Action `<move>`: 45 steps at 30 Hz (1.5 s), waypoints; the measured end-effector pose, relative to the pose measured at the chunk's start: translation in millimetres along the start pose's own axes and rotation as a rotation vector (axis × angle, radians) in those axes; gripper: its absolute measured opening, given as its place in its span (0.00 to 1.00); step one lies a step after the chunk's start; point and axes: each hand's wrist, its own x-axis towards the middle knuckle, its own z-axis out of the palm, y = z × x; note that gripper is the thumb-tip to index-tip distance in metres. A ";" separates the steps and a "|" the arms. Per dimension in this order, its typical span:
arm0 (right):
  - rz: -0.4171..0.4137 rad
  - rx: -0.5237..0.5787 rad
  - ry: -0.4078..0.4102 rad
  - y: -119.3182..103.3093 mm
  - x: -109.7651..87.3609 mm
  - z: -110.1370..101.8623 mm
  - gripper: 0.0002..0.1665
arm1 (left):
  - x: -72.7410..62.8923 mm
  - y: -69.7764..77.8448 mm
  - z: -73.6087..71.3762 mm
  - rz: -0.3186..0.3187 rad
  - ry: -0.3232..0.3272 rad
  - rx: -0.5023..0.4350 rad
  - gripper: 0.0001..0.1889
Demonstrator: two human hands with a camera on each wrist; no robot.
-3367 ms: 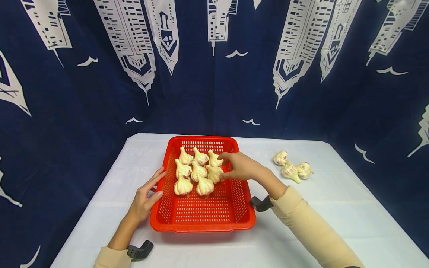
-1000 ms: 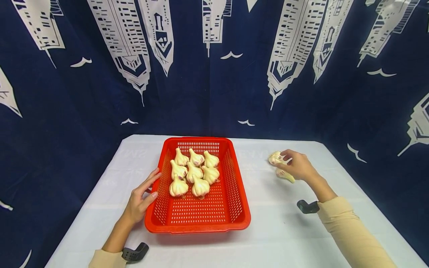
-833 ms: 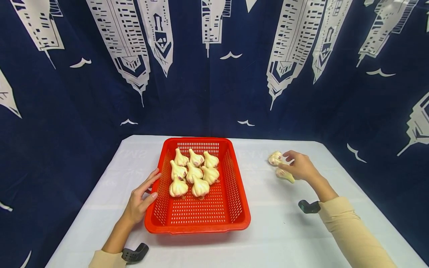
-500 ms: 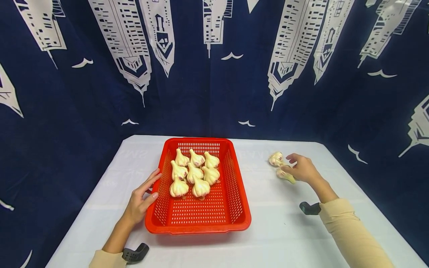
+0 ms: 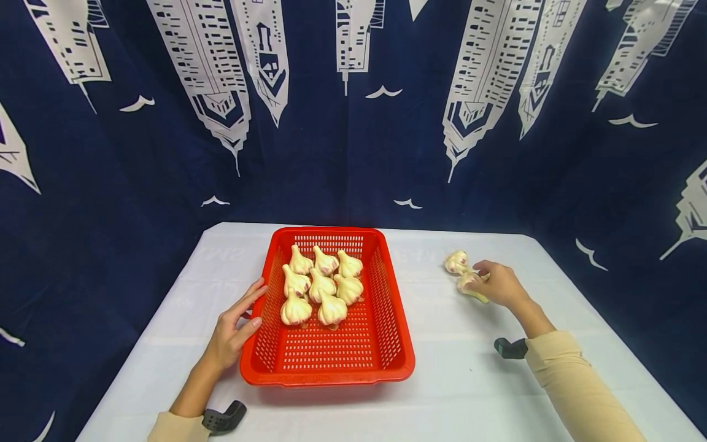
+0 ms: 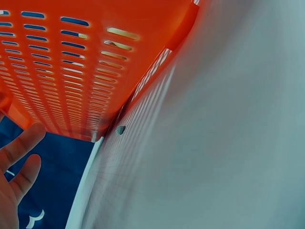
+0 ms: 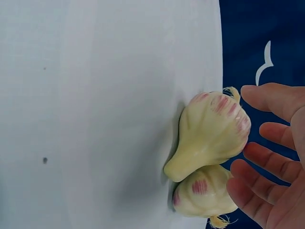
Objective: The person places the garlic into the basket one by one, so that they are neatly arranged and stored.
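A red perforated plastic basket point(image 5: 331, 377) stands on the table, with several garlic bulbs point(image 5: 321, 285) grouped in its far half. My left hand point(image 5: 229, 334) rests at the basket's left side, its relaxed fingers point(image 6: 23, 148) by the outer wall. On the right, my right hand point(image 5: 501, 285) hovers low over loose garlic, thumb and fingers parted. Two bulbs show beside it in the head view: one at the back point(image 5: 457, 262) and one with its stem towards me point(image 5: 468, 283). In the right wrist view another garlic bulb point(image 7: 202, 195) lies close under the fingertips; the hand mostly hides it in the head view.
A white cloth covers the table point(image 5: 442, 405). Behind and around it hangs a dark blue curtain point(image 5: 353, 166) with white building shapes. The basket takes up the table's middle, left of the loose bulbs.
Over 3.4 seconds my right hand has moved from above the basket to the loose garlic. Within the last second it shifted slightly towards me and right. The left hand keeps its place at the basket.
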 end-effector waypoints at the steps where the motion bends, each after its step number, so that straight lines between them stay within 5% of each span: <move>1: 0.001 0.001 0.002 0.7 0.4 0.7 0.34 | -0.1 -0.2 0.0 0.000 0.000 0.001 0.29; 17: 0.061 -0.008 -0.036 5.3 3.6 7.3 0.37 | 0.7 0.5 0.1 0.004 -0.011 0.004 0.28; 45: 0.028 -0.031 -0.002 6.0 3.6 24.0 0.39 | 1.7 2.2 -1.4 -0.003 -0.016 -0.001 0.28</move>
